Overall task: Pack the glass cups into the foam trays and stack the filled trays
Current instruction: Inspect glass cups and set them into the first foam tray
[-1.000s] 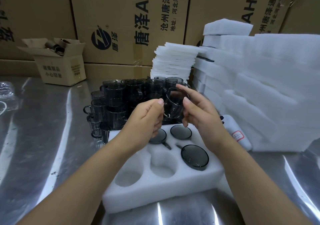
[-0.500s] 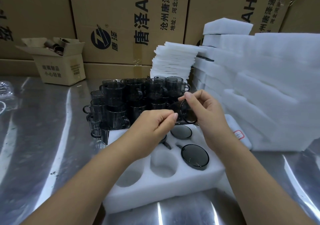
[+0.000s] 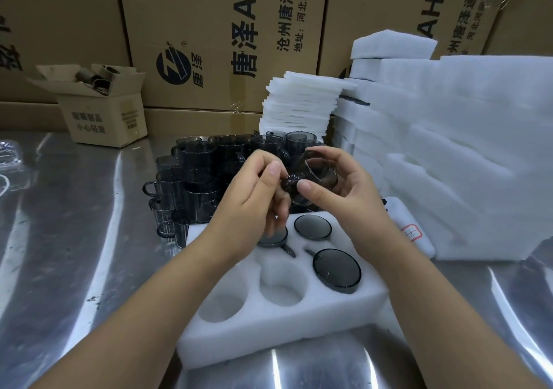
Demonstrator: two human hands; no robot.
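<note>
A white foam tray lies on the steel table in front of me. Three smoky glass cups sit in its far holes, such as one cup at the right; the near holes are bare. Above the tray my right hand grips a smoky glass cup tilted on its side. My left hand pinches that cup's handle between thumb and forefinger. Behind the hands stands a cluster of loose glass cups.
A stack of thin foam sheets and tall piles of foam trays stand at the right. A small open carton sits at the back left. Large cardboard boxes form the back wall. A white bottle lies beside the tray.
Both hands rose from just above the tray. The cup, held low by my right hand, is now higher and tilted, with my left hand pinching its handle.
</note>
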